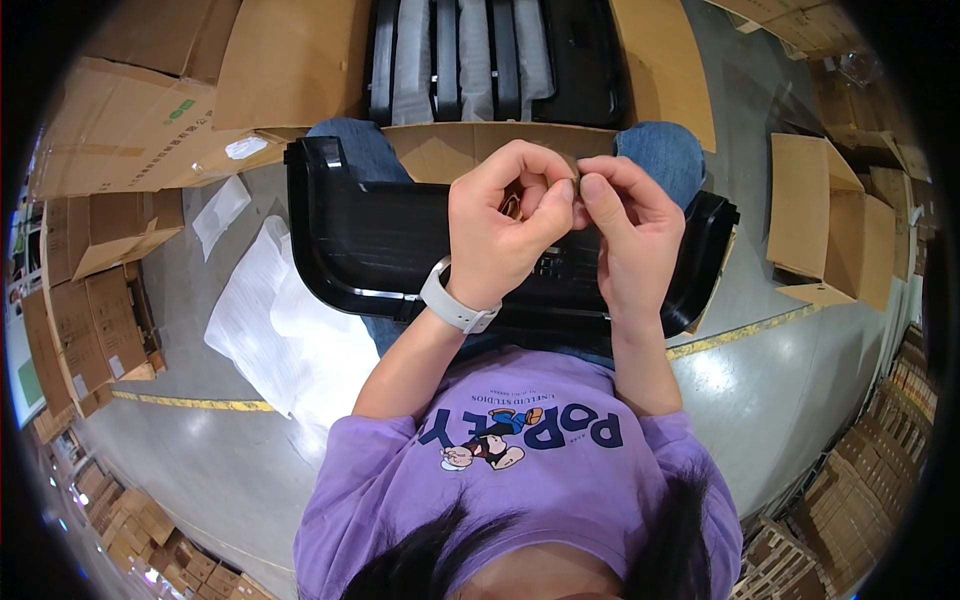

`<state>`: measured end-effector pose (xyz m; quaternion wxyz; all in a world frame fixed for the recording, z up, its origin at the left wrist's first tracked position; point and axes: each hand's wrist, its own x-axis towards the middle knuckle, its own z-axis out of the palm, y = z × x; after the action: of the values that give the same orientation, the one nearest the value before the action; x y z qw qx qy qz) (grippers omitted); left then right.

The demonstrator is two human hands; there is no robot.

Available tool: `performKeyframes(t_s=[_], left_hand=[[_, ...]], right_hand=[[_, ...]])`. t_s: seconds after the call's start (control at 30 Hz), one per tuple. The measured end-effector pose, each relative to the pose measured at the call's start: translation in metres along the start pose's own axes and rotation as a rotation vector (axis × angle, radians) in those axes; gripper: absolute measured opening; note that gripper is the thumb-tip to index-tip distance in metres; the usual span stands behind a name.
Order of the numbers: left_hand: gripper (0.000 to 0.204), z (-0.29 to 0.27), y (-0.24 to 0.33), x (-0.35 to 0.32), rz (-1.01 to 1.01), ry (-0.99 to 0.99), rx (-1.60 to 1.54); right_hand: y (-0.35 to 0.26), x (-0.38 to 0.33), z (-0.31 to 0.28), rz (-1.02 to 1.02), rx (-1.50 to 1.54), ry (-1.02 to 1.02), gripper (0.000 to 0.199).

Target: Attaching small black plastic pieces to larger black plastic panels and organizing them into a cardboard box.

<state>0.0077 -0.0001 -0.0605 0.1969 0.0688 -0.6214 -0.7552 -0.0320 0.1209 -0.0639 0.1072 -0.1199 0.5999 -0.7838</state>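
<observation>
My left hand [505, 225], with a pale watch [458, 298] on its wrist, is closed, thumb against fingers. Something small and brownish, like thin curved metal pieces, shows inside its curled fingers; its kind is unclear. Fingertip to fingertip with it, my right hand [637, 230] is closed in a pinch. Between the two pinches sits a tiny dark piece, too small and covered to name. Below both hands, a long black plastic panel [375, 240] with raised, curved rims lies across my lap. Neither hand visibly grips it.
Beyond my knees stands an open cardboard box [665, 60] with black panels [585, 70] and foam-wrapped strips [476, 65]. White wrapping sheets [280, 320] lie on the floor at left. Cartons [130, 130] stack up there; an open carton [815, 210] stands at right.
</observation>
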Motion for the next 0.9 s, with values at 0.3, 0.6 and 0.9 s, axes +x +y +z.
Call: performKeyframes(t_s=[0.3,0.6,0.9], left_hand=[[0.003,-0.012,-0.006,-0.006,-0.009,-0.133,0.151],[0.011,-0.068,-0.023,-0.007,-0.233,0.105,-0.423],[0.016,-0.081,-0.032,-0.007,-0.44,-0.016,-0.638]], right_hand=[[-0.004,-0.007,-0.01,0.053,-0.12,-0.059,0.016],[0.002,-0.059,-0.038,-0.179,-0.807,0.019,0.01],[0.043,-0.079,-0.031,-0.444,-1.062,-0.07,0.016]])
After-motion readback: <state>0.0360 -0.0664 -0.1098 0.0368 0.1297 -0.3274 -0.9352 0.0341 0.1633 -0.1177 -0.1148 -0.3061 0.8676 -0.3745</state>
